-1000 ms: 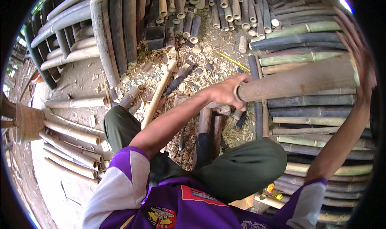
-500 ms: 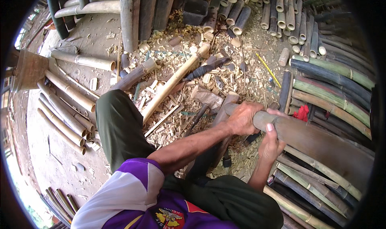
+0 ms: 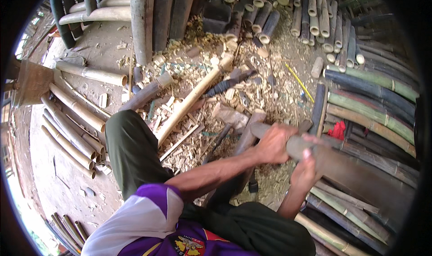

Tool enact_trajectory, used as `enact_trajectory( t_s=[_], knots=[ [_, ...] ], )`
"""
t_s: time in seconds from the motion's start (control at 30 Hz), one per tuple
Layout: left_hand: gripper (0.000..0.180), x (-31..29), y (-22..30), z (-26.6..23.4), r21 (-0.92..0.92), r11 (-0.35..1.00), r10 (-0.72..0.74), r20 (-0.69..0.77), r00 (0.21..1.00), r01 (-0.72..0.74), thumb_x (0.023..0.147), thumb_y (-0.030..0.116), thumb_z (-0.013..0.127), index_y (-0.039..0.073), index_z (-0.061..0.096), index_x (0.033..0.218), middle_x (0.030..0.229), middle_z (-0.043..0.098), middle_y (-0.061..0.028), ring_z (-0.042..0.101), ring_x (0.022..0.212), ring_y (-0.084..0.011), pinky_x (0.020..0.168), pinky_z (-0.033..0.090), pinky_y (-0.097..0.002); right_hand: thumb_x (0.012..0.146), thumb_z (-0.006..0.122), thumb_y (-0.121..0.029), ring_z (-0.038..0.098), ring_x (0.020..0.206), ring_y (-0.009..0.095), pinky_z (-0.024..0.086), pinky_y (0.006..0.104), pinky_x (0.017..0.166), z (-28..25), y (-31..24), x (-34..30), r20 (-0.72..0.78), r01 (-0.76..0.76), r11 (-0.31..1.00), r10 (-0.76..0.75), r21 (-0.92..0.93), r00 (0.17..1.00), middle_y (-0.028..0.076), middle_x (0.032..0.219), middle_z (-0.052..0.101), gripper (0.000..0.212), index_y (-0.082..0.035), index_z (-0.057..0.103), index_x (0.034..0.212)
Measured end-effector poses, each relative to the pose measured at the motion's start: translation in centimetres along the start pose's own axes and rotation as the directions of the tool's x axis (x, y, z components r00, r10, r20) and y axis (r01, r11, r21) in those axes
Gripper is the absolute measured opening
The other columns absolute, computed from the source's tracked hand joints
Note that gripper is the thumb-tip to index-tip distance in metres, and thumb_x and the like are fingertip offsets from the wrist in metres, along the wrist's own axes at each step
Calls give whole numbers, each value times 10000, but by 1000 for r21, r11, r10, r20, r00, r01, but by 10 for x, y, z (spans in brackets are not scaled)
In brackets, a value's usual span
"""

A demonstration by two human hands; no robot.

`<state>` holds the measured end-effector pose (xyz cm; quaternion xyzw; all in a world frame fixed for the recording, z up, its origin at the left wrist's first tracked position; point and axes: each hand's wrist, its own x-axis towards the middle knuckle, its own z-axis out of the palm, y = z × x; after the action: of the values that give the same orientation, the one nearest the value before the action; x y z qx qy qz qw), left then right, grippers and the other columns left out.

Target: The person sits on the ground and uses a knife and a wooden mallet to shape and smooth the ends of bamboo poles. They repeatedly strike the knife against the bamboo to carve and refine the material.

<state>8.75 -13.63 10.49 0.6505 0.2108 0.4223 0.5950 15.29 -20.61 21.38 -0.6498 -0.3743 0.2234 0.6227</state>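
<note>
Thick, long grey-brown piece (image 3: 353,168), slanting down to the right, blurred there.

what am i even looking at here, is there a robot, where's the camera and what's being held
There's no robot: the left hand and right hand are a person's own bare hands. A head-worn fisheye camera looks down at them, so straight edges bend near the rim.

The left hand grips a narrow round piece; the right holds a thick brown piece in line with it, its far part blurred.

Wood chips and a pale pole lie on the ground.
</note>
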Motion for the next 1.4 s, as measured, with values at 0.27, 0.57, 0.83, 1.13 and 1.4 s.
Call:
enact_trajectory(
  t_s=[0.27, 0.57, 0.83, 1.13, 1.4],
  knots=[
    [405, -2, 10, 5, 157, 987, -37, -43, 998, 43, 586, 39, 735, 26, 622, 976, 947, 651, -184, 623, 979, -419, 863, 465, -488, 771, 672, -158, 600, 1149, 315, 411, 486, 1099, -14, 6, 3, 14, -18, 997, 17, 69, 1000, 181, 1091, 638, 477, -7, 537, 1202],
    [600, 8, 55, 28, 356, 934, -26, 18, 1000, 18, 563, 100, 844, 19, 564, 1087, 1091, 619, -147, 609, 1071, -326, 943, 446, -445, 829, 676, -346, 603, 1049, 302, 402, 517, 1120, -70, 11, 41, 250, 51, 911, -166, 410, 954, 158, 1051, 585, 560, -13, 502, 1244],
    [676, 81, 110, -28, 551, 745, -483, 59, 874, 375, 708, 189, 876, -17, 525, 1248, 1046, 700, -191, 716, 989, -327, 883, 572, -449, 1033, 584, -420, 494, 1368, 242, 403, 442, 1141, -15, 17, 71, 111, -177, 979, 165, 106, 980, 121, 1465, 539, 659, -16, 409, 1523],
    [622, -56, -17, -220, 766, 213, -513, -440, 737, 606, 824, 301, 807, 4, 531, 1295, 987, 706, -171, 691, 753, -255, 528, 568, -376, 1013, 649, -158, 666, 1044, 194, 531, 308, 908, -3, 122, -60, 471, -435, 887, 455, -157, 756, 117, 1124, 688, 375, 5, 568, 1341],
    [807, -114, -52, -269, 782, 112, -402, -528, 748, 613, 722, 466, 863, 65, 529, 1337, 1272, 595, -212, 559, 1218, -396, 1004, 470, -509, 1014, 639, -118, 676, 947, 168, 547, 311, 798, -12, 136, -122, 439, -399, 858, 510, -324, 739, 117, 1046, 695, 277, 14, 595, 1253]
  ],
)
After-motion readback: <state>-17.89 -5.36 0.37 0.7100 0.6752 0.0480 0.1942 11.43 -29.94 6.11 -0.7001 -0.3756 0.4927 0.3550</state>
